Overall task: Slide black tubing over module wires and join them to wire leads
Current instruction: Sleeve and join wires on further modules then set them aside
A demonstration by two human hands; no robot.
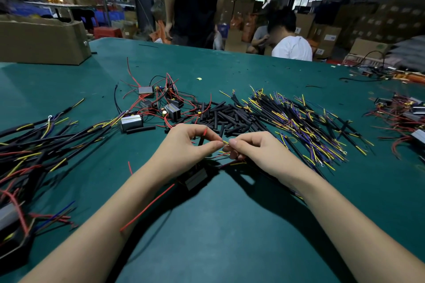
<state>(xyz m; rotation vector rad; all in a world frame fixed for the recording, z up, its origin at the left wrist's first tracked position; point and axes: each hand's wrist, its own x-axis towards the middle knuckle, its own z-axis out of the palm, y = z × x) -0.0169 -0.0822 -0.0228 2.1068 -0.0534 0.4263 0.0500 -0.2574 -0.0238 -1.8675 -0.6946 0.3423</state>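
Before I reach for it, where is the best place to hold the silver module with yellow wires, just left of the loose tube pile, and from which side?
Probably grip the silver module by its boxy body, across the two long flat faces, coming from above. Its yellow wires trail off to the left into the finished bundle, so pulling on them could tangle. A black tube lies just in front, so avoid a low approach from the near side.
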